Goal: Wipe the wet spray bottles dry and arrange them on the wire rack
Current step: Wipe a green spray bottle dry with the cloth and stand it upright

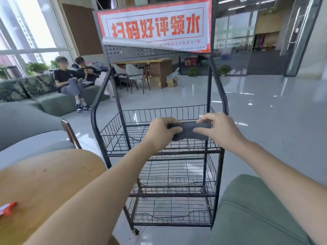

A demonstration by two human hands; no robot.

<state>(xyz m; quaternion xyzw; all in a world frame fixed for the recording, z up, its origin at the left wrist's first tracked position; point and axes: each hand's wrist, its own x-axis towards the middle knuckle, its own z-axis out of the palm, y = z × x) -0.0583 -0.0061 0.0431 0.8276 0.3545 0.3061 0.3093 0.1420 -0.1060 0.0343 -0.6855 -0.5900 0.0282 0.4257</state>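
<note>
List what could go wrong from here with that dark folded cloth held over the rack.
1. Both hands, left and right, pinch the dark folded cloth above the wire rack; if dropped, it may snag on the wire shelves.
2. No spray bottles are in view, so turning away to fetch one might knock the rack, which appears to stand on a caster and could roll.

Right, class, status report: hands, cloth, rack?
Left hand and right hand both grip folded dark cloth. Wire rack shelves bare. No spray bottles in view.
</note>
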